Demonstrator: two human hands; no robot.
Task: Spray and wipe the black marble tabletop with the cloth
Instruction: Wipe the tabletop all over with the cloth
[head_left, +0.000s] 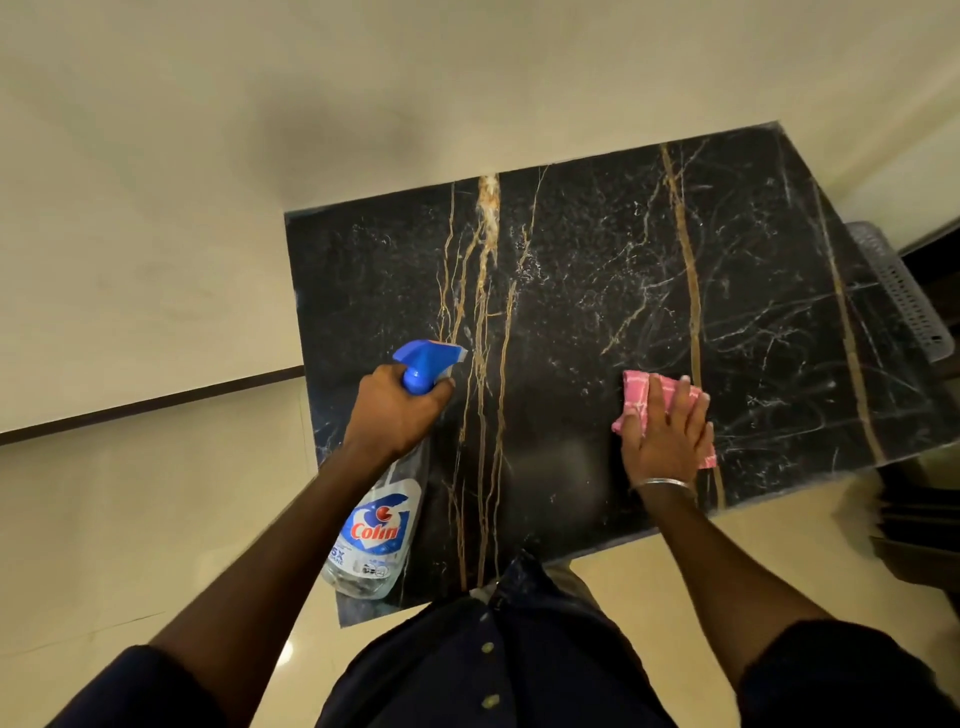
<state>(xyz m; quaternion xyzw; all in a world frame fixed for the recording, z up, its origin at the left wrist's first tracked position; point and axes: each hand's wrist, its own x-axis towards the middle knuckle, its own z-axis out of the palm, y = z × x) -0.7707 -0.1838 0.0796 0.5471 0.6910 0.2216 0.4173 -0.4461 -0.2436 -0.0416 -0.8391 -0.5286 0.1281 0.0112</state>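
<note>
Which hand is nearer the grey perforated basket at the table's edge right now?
The right hand. It lies flat on the pink cloth on the tabletop, on the side where the basket sits. The left hand grips the spray bottle across the table, farther away.

Tabletop (597, 291): black marble, gold and white veins. Cloth (641, 397) under my right hand (667, 441): pink, white check lines. Spray bottle (382, 514) in my left hand (397, 410): clear body, blue trigger head, blue-white label, red lettering. My sleeves: dark navy.
</note>
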